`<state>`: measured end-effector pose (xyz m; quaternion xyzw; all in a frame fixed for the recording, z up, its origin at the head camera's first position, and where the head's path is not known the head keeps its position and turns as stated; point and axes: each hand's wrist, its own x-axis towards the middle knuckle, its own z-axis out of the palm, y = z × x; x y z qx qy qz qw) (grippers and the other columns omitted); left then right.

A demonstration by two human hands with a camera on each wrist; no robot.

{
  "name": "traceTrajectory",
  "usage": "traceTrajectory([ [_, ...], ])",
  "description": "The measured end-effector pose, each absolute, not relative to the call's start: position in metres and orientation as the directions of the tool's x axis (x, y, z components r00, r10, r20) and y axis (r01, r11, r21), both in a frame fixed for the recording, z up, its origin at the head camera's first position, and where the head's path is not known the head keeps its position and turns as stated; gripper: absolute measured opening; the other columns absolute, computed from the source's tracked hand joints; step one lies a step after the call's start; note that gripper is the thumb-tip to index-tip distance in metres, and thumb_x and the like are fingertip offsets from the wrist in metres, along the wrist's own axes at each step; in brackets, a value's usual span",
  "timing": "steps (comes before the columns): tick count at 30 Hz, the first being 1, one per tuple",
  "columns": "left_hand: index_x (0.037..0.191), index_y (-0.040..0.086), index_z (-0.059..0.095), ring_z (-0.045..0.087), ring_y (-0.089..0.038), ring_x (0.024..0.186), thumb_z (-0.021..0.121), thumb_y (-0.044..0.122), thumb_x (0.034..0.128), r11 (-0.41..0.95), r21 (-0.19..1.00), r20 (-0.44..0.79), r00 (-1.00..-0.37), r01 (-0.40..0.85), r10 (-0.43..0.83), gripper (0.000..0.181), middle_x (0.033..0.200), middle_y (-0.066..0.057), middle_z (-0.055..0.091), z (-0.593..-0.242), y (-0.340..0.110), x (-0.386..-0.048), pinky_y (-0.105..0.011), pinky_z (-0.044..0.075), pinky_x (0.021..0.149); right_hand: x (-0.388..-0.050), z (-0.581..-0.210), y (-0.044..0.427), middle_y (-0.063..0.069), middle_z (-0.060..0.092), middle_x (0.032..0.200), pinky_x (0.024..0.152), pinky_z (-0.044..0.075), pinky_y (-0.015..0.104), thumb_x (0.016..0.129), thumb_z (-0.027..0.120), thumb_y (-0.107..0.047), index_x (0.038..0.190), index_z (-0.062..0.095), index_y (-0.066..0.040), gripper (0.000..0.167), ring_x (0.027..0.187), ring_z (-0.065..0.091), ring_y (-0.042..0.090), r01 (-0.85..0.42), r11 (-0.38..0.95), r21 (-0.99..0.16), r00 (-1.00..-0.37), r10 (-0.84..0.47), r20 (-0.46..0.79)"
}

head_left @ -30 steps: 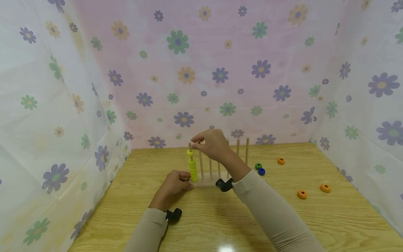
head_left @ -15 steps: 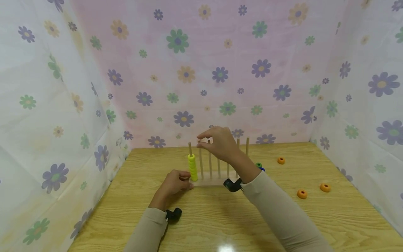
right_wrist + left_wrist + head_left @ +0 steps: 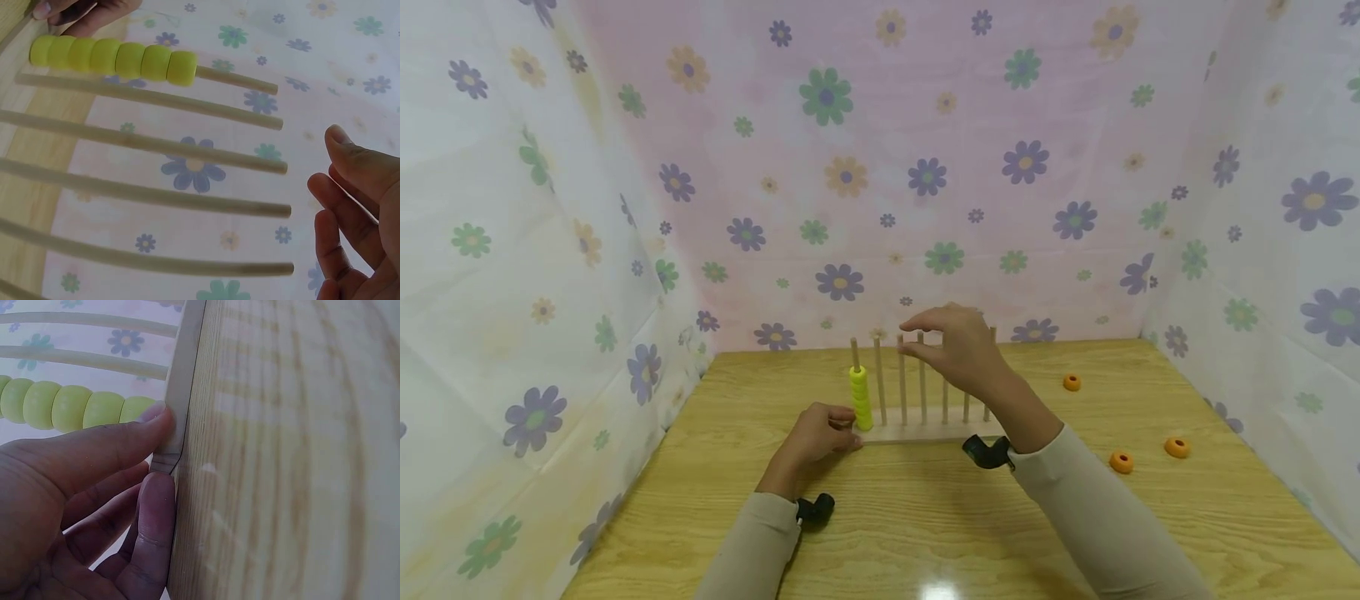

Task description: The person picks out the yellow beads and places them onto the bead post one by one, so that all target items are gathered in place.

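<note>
A wooden bead rack [image 3: 917,432] stands on the table with a row of upright pegs. Its leftmost peg carries a stack of several yellow beads [image 3: 861,400], with the peg's tip bare above them. My left hand [image 3: 816,433] holds the left end of the rack's base; in the left wrist view the thumb [image 3: 125,440] lies by the lowest bead and a finger touches the base's corner. My right hand [image 3: 958,346] is raised in front of the upper pegs, thumb and fingers apart and nothing between them. Beside it in the right wrist view are bare peg tips [image 3: 284,210].
Three orange beads lie on the right of the table: one farther back [image 3: 1072,382], a nearer bead [image 3: 1122,462] and a rightmost bead [image 3: 1177,447]. Flowered cloth [image 3: 880,208] hangs behind and on both sides.
My right hand has let go of the top yellow bead, which dropped onto the stack, and moved right along the pegs. Its arm now hides the green and blue beads. My left hand stays put.
</note>
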<state>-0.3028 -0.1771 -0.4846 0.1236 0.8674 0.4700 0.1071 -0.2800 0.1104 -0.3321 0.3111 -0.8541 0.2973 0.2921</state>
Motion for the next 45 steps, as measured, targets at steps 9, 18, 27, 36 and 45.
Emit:
traceTrajectory([
  [9,0.137,0.007,0.068,0.072,-0.020,0.101,0.086,0.016,0.0868,0.533,0.840,-0.082,-0.949,0.098,0.304,0.054,0.133,-0.013,0.070,-0.485,-0.174,-0.303,-0.034,0.063,0.078,-0.272,-0.343,0.140,-0.003,0.079,0.107,0.081,0.055,0.042,0.087,0.086,-0.028,0.113,0.081,-0.018,0.029,0.090,0.068,0.016,-0.725,0.601,-0.338,-0.619,-0.351,0.703],
  [18,0.137,0.006,0.068,0.072,-0.020,0.102,0.085,0.017,0.0871,0.531,0.841,-0.077,-0.948,0.104,0.309,0.054,0.133,-0.014,0.069,-0.487,-0.176,-0.304,-0.034,0.063,0.079,-0.261,-0.358,0.169,-0.003,0.078,0.110,0.066,0.050,0.032,0.087,0.085,-0.030,0.115,0.081,-0.022,0.029,0.090,0.064,0.013,-0.664,0.638,-0.390,-0.674,-0.283,0.683],
  [27,0.137,0.007,0.068,0.071,-0.021,0.104,0.085,0.018,0.0871,0.539,0.835,-0.074,-0.949,0.109,0.307,0.054,0.132,-0.012,0.070,-0.486,-0.177,-0.304,-0.034,0.063,0.079,-0.258,-0.378,0.197,-0.004,0.078,0.107,0.071,0.050,0.038,0.085,0.088,-0.027,0.114,0.081,-0.022,0.030,0.091,0.068,0.016,-0.611,0.652,-0.450,-0.721,-0.223,0.656],
  [36,0.137,0.006,0.068,0.071,-0.020,0.102,0.085,0.017,0.0874,0.538,0.837,-0.078,-0.950,0.103,0.303,0.053,0.129,-0.012,0.071,-0.483,-0.177,-0.302,-0.034,0.063,0.078,-0.251,-0.398,0.225,-0.007,0.076,0.114,0.073,0.051,0.031,0.091,0.082,-0.035,0.114,0.080,-0.028,0.024,0.090,0.067,0.008,-0.521,0.672,-0.526,-0.815,-0.210,0.540],
  [45,0.136,0.007,0.069,0.071,-0.020,0.101,0.086,0.018,0.0868,0.533,0.839,-0.072,-0.949,0.109,0.308,0.053,0.129,-0.012,0.071,-0.485,-0.177,-0.303,-0.034,0.063,0.077,-0.257,-0.437,0.261,-0.006,0.075,0.111,0.068,0.055,0.028,0.091,0.081,-0.039,0.112,0.078,-0.032,0.023,0.087,0.066,0.007,-0.472,0.593,-0.653,-0.882,-0.321,0.346],
])
